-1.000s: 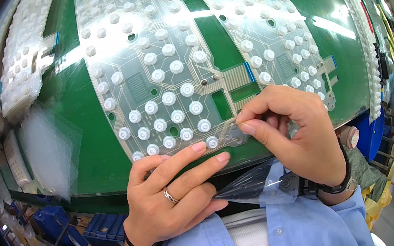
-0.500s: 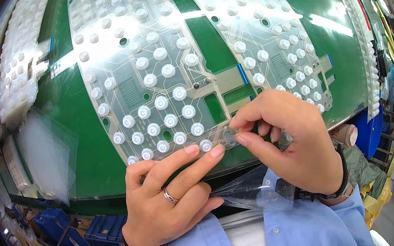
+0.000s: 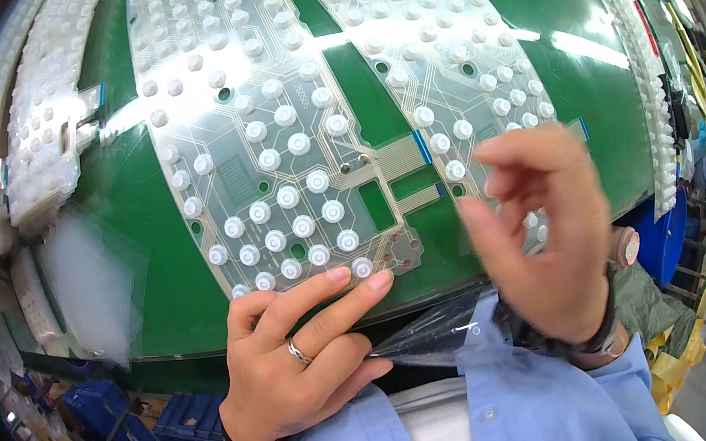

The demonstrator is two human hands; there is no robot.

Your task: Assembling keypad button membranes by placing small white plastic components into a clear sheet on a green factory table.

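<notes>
The clear sheet with white buttons (image 3: 233, 173) lies on the green table (image 3: 161, 306), straight beyond the left hand (image 3: 296, 364), its long axis running away from the person and leaning left. The left hand is nearer, two fingertips resting on its near edge, clasping nothing. The right hand (image 3: 553, 235), blurred, hangs apart over a second sheet (image 3: 433, 83), thumb and forefinger parted.

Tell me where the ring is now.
In the head view, the ring is below and left of centre, on the left hand, near a keypad sheet.
</notes>
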